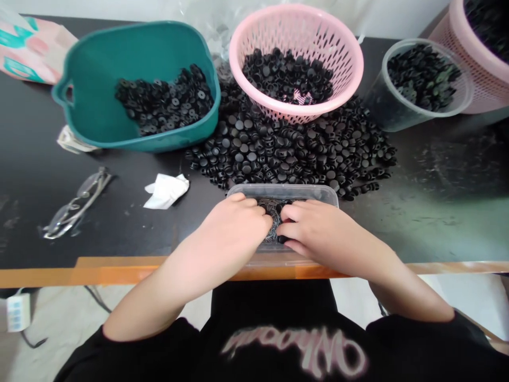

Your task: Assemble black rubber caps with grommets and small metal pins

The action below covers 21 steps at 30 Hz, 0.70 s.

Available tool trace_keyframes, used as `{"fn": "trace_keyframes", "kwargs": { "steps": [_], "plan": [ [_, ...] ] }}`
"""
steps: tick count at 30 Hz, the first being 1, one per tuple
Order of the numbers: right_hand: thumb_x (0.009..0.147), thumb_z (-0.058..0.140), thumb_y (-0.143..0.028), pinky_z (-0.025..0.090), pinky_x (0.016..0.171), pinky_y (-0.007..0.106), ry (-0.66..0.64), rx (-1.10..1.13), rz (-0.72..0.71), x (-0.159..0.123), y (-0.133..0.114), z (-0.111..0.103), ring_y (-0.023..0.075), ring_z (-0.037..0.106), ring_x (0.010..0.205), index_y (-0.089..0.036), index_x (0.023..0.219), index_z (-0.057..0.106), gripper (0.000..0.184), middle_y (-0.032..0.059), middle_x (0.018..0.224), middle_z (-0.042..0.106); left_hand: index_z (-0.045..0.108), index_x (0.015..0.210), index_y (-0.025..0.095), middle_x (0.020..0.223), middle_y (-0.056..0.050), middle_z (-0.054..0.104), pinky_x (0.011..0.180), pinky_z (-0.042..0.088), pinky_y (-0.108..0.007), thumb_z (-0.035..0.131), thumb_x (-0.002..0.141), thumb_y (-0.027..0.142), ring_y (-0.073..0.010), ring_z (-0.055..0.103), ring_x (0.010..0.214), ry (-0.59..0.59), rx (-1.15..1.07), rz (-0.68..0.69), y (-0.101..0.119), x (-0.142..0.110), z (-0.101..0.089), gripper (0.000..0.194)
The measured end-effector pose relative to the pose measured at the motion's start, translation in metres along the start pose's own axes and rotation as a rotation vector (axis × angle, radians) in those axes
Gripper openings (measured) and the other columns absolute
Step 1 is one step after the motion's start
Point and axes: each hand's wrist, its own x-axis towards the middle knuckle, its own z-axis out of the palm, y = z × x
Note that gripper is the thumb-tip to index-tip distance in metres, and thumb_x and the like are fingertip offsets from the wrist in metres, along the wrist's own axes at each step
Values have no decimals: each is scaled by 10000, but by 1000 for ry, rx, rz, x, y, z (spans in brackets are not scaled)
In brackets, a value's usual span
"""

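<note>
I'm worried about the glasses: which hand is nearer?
Left. The left hand, at the clear tub, is right of the glasses; the right hand, also there, is farther right.

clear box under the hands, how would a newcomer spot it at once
On the dark table, find the big heap of black parts. Just on its near side, the clear box sits beneath the left hand and right hand. Unlike the round clear tub, it is oblong and holds thin metal pieces.

1 dark table (445, 217) with an orange-brown front edge (111, 270), pale wall (384, 21) behind and pale floor (59, 323) below; light reflects off the table's right side.
</note>
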Motion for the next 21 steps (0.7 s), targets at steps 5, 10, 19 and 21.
{"fn": "trace_keyframes", "kwargs": {
  "steps": [5,10,19,21],
  "plan": [
    [957,672,-216,424,657,378,-51,57,60,0,-2,-6,223,645,774,-175,923,708,64,47,968,654,579,768,198,795,1,619,794,378,-373,520,1016,201,-196,570,780,100,-163,39,-9,-6,-6,254],
    [967,651,-195,417,672,356,-36,191,95,-2,-1,-9,220,665,835,-162,976,668,39,28,983,659,572,802,186,796,15,581,806,374,-369,538,1029,246,-188,553,793,140,-205,52,-15,-11,-3,238],
    [925,560,-9,490,723,259,371,710,136,-4,0,-16,120,606,807,-184,1050,708,261,8,941,634,703,953,210,963,31,713,752,479,-222,614,974,128,-108,647,831,487,-525,-54,-5,-12,-28,123],
    [941,575,-33,520,703,235,393,951,118,-3,1,-22,114,637,816,-196,943,737,230,12,948,660,729,960,212,957,34,725,765,496,-188,626,966,106,-90,662,833,560,-600,-13,0,-10,-31,147]
  ]
}}
